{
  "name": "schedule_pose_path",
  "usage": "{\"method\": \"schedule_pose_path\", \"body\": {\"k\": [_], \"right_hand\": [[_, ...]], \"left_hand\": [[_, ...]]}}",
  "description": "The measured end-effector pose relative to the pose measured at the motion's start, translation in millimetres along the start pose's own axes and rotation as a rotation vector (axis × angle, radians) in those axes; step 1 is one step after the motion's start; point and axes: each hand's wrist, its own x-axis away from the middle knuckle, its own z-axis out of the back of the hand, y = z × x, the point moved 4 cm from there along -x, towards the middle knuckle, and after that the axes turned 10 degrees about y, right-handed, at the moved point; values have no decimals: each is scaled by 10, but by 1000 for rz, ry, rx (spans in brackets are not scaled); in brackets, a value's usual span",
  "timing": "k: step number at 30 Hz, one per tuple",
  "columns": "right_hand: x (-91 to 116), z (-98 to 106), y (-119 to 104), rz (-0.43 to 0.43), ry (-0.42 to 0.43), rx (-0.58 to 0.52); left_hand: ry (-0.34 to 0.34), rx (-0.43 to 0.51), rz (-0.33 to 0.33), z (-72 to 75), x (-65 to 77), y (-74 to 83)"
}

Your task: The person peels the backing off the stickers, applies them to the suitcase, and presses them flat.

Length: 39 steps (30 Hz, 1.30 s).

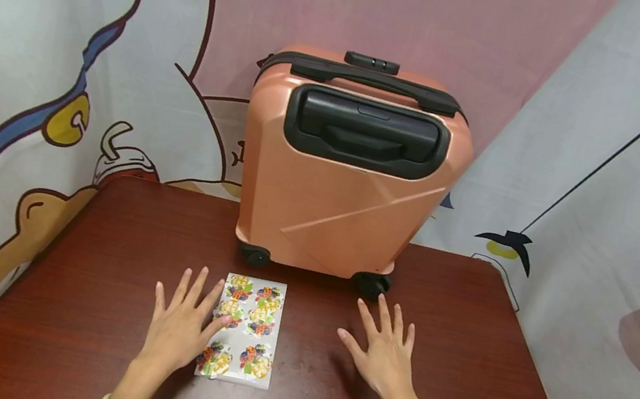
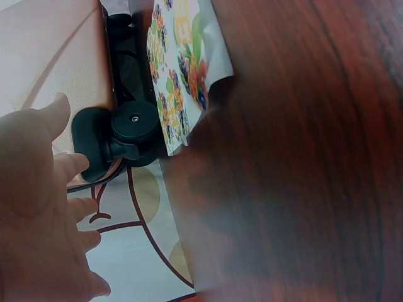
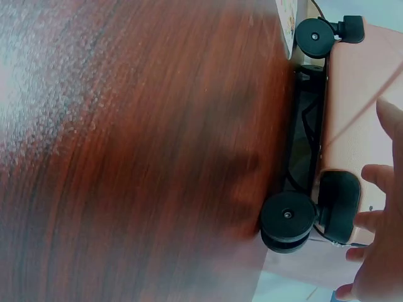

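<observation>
Sheet (image 1: 243, 333) laid on table (image 1: 305, 366), at 7 o'clock from case (image 1: 343, 210); case stood upright. Left hand (image 1: 174, 330) held at 9 o'clock of sheet, fingers spread, thumb over its edge (contact cannot be told). Right hand (image 1: 385, 359) held at 3 o'clock, fingers likewise spread, nothing gripped. Sheet looks thin: edge best pinched lightly at 6 o'clock, creasing avoided. Case best steadied by one palm if pressed, since wheels (image 1: 371, 284) may roll.
</observation>
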Motion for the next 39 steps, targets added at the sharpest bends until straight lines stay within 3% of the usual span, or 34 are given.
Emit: {"method": "schedule_pose_path", "body": {"k": [10,15,20,25,29,35,39], "right_hand": [[-3,-61,26,-2,17,-19],[-12,-114,-12,-21,13,-137],[-32,-201,-106,-17,-12,-306],[-72,-310,-252,-18,-93,-469],[-99,-424,-380,-36,-165,-573],[-154,-618,-552,-102,-252,-711],[-193,-725,-640,-172,-311,-791]], "left_hand": [[7,29,15,-47,-14,-65],[24,75,38,-58,-49,-123],[-10,220,71,-97,-105,-181],[-83,415,122,-170,-155,-232],[-119,508,172,-207,-186,-257],[-180,590,265,-238,-231,-283],[-206,595,280,-258,-275,-284]]}}
